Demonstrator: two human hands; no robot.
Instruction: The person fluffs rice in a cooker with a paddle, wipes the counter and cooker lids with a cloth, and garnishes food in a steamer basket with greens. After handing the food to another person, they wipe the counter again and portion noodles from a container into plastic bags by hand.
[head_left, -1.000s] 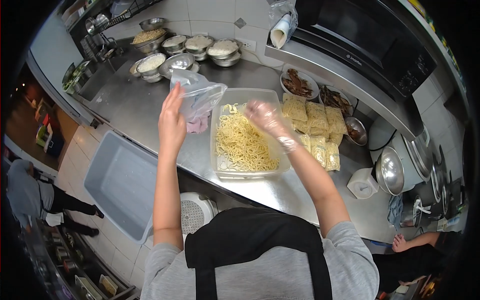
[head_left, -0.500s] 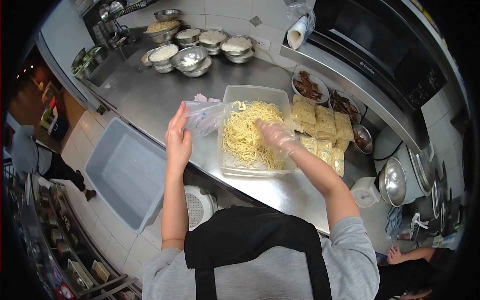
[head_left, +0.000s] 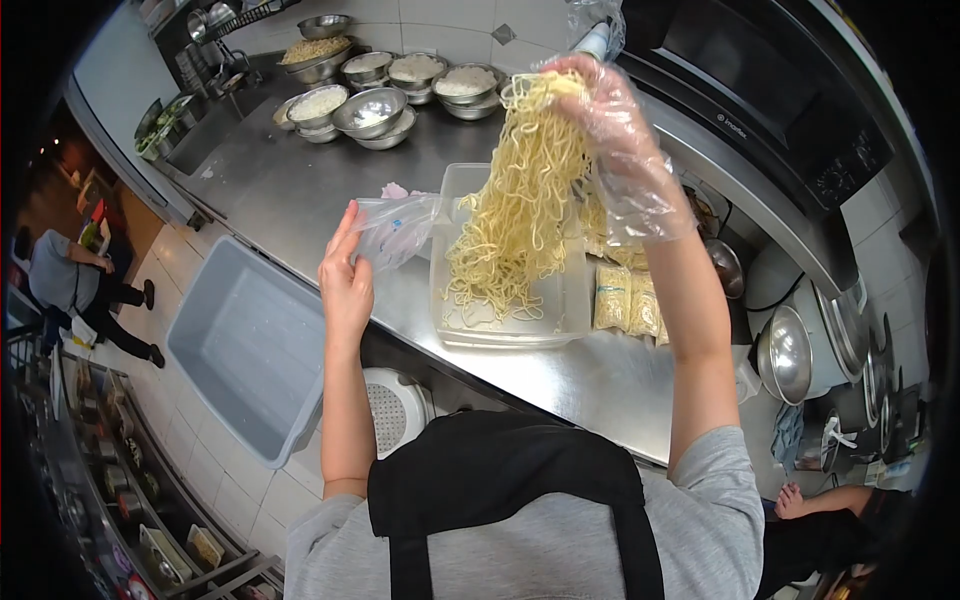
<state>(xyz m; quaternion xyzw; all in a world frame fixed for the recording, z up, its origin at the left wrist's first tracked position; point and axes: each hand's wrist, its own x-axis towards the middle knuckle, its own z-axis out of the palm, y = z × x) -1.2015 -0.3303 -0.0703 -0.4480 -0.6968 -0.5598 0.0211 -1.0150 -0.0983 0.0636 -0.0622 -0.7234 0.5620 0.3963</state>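
Note:
High over a clear plastic container (head_left: 582, 318), my right hand (head_left: 605, 110) in a transparent disposable glove grips a large bunch of yellow noodles (head_left: 535, 165). The strands hang down, and their lower ends reach the noodles lying in the container. To the left, my bare left hand (head_left: 345, 285) holds a clear plastic bag (head_left: 395, 235) by its edge, with the bag stretched towards the container's left wall. Behind the bag, a bit of pink material (head_left: 395, 190) shows on the counter.
Bagged noodle portions (head_left: 625, 300) lie right of the container. Several metal bowls (head_left: 370, 112) stand at the back of the steel counter (head_left: 240, 160). A grey tub (head_left: 250, 340) is at the left, a microwave (head_left: 760, 100) at upper right. Another person (head_left: 75, 280) stands far left; someone's hand (head_left: 790, 500) shows lower right.
My right hand has risen from inside the container, lifting a bunch of noodles up and slightly right. My left hand stays nearly in place with the bag. The person far left has shifted.

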